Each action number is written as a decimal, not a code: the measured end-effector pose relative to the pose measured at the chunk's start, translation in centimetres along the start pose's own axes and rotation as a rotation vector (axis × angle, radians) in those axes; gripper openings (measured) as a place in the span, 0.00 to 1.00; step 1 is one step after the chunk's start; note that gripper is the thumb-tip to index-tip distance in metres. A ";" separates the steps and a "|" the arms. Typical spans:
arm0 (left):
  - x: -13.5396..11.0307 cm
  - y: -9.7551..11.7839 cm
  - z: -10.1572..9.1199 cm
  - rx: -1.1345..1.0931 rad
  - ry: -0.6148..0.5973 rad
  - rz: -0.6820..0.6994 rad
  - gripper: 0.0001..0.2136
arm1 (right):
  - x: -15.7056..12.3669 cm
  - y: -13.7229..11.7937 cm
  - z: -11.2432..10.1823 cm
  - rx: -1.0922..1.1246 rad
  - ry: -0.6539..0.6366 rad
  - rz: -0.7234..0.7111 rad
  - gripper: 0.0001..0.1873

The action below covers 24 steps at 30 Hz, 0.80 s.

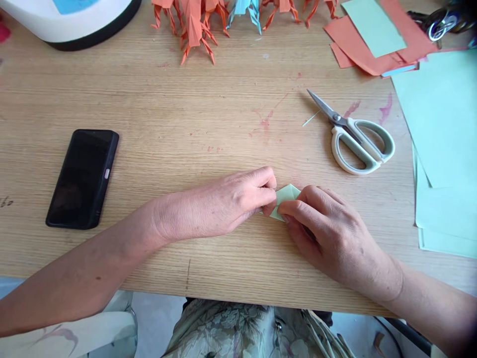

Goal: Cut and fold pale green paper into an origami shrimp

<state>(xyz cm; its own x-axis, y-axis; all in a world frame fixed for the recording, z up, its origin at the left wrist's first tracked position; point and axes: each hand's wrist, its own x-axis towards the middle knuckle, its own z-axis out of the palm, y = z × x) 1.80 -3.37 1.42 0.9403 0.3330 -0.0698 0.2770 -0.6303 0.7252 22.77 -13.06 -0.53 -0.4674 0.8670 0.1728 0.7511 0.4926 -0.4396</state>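
Note:
A small folded piece of light green paper lies on the wooden table, between my two hands. My left hand grips its left side with curled fingers, the fingertips partly hidden behind the knuckles. From the right, my right hand pinches the paper's near right edge between thumb and forefinger. The paper comes to a point at its far side, and a crease runs down from there. Much of it is covered by my fingers.
Scissors with pale handles lie beyond my right hand, a thin paper strip beside the blades. A black phone rests at left. Folded orange paper figures stand at the back. Light green sheets are stacked at right, below orange paper.

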 end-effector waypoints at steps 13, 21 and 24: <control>-0.2 -0.3 0.4 0.104 0.003 0.038 0.17 | -0.6 1.5 -1.0 0.183 0.094 0.042 0.10; -0.2 -0.3 0.4 0.140 0.015 0.063 0.20 | -2.1 3.2 -2.3 0.046 0.084 -0.221 0.16; -0.2 -0.3 0.4 0.125 0.008 0.046 0.19 | -2.1 2.9 -2.2 0.002 0.059 -0.334 0.15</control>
<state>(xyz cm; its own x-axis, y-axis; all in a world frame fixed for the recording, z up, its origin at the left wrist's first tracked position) 1.61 -3.53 0.99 0.9512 0.3069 -0.0326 0.2565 -0.7275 0.6364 26.99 -13.30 -0.23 -0.6595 0.6608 0.3584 0.5601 0.7499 -0.3521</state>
